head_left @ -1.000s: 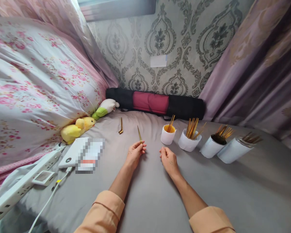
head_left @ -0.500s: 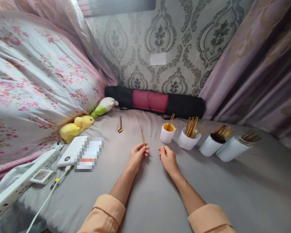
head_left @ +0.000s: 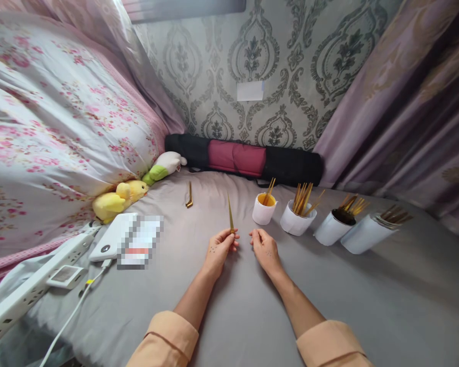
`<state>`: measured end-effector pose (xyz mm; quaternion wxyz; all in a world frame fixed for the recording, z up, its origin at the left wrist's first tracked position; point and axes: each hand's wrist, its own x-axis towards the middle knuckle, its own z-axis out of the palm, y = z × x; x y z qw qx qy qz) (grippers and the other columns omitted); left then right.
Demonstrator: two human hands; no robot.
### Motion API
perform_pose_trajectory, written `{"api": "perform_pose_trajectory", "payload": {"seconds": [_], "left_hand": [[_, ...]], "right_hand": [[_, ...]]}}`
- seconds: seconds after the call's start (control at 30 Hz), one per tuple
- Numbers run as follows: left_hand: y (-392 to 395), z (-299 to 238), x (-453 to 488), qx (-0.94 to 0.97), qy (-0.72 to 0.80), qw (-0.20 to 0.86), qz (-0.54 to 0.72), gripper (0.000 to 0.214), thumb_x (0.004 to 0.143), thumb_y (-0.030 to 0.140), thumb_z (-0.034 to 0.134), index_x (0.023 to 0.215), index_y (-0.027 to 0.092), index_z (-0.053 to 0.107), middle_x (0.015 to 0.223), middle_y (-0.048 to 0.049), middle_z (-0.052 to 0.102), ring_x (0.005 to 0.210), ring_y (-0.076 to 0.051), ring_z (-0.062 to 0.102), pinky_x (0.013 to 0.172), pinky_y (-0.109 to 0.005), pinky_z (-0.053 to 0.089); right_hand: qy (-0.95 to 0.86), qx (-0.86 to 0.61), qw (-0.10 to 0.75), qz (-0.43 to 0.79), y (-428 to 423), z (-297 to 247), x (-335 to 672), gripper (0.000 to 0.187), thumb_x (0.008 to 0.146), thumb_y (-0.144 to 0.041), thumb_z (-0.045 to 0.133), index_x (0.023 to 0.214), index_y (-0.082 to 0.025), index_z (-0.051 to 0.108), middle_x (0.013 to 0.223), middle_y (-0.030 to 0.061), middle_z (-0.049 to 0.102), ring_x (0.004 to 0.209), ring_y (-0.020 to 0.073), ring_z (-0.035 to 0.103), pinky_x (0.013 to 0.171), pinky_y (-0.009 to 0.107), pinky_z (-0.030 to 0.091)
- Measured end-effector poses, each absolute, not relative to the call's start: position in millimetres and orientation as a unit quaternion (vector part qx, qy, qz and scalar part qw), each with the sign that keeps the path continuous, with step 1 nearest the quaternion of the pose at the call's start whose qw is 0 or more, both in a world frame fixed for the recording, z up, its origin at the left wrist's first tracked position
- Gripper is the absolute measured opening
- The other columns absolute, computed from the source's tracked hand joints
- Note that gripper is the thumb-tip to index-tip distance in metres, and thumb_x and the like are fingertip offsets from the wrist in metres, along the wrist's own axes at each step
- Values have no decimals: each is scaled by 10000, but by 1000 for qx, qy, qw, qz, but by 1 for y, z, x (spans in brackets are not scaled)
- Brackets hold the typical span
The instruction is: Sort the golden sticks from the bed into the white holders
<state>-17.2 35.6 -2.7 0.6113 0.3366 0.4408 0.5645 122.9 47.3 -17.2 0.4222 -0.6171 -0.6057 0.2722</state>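
Observation:
My left hand (head_left: 222,248) pinches the lower end of a thin gold pointed strip (head_left: 230,211), which stands up and tapers to its tip. Close by on the right, my right hand (head_left: 265,248) has its fingers curled in; whether anything is inside them is hidden. A bent gold piece (head_left: 190,196) lies on the grey sheet (head_left: 237,316) beyond my left hand. Past my right hand stands a short white cup (head_left: 263,211) with a yellow inside, a few thin sticks in it.
Right of that cup are a wider white cup (head_left: 296,227) and two taller white containers, one upright (head_left: 329,229), one leaning (head_left: 367,237), all holding sticks. At left lie a power bank (head_left: 117,237), a power strip (head_left: 30,295) and plush toys (head_left: 115,201). A black-and-red bag (head_left: 237,158) lies along the wall.
My left hand has shifted slightly right and turned the gold strip, so its broader face shows. My right hand has stayed almost still.

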Motion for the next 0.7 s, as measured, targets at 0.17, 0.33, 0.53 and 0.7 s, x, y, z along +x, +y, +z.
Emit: {"api": "perform_pose_trajectory", "payload": {"seconds": [0.17, 0.33, 0.53, 0.7], "left_hand": [[29, 3, -14, 356, 446, 605, 555, 285, 652, 272, 645, 902, 138, 662, 770, -74, 637, 553, -82, 527, 496, -195, 401], [23, 6, -12, 376, 452, 598, 545, 276, 664, 275, 625, 900, 136, 664, 767, -72, 627, 545, -78, 516, 493, -191, 390], [19, 4, -10, 413, 455, 585, 530, 325, 676, 299, 600, 937, 113, 649, 768, -63, 617, 551, -80, 511, 500, -198, 386], [16, 4, -8, 433, 463, 572, 520, 321, 680, 300, 583, 937, 121, 649, 753, -49, 609, 550, -80, 501, 493, -197, 379]], "right_hand": [[-607, -611, 425, 279, 47, -15, 123, 366, 830, -418, 336, 794, -171, 604, 622, 27, 609, 554, 133, 545, 524, 213, 383], [-604, -604, 429, 293, 46, -14, 124, 356, 826, -418, 351, 799, -167, 602, 619, 28, 606, 559, 137, 551, 529, 215, 393], [-607, -586, 439, 308, 48, -16, 125, 324, 816, -409, 383, 821, -170, 601, 629, 30, 601, 572, 142, 551, 545, 227, 412], [-600, -572, 451, 329, 48, -17, 127, 304, 801, -393, 410, 856, -163, 601, 646, 33, 603, 556, 137, 541, 527, 231, 416]]}}
